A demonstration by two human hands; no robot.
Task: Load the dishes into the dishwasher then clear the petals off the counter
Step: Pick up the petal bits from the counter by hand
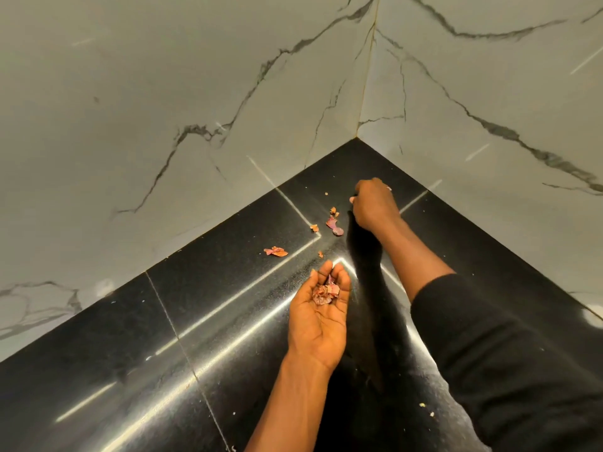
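Dried pink-orange petals lie scattered on the black polished counter near its inner corner. One larger petal lies to the left, and a purple-red cluster sits just left of my right hand. My left hand is palm up, fingers cupped around a small heap of gathered petals. My right hand reaches toward the corner with its fingers curled down at the counter; what they hold is hidden. The dishwasher and dishes are out of view.
White marble-patterned walls meet at the corner behind the counter. Small pale crumbs lie near my right sleeve. A tiny fragment sits close to the corner.
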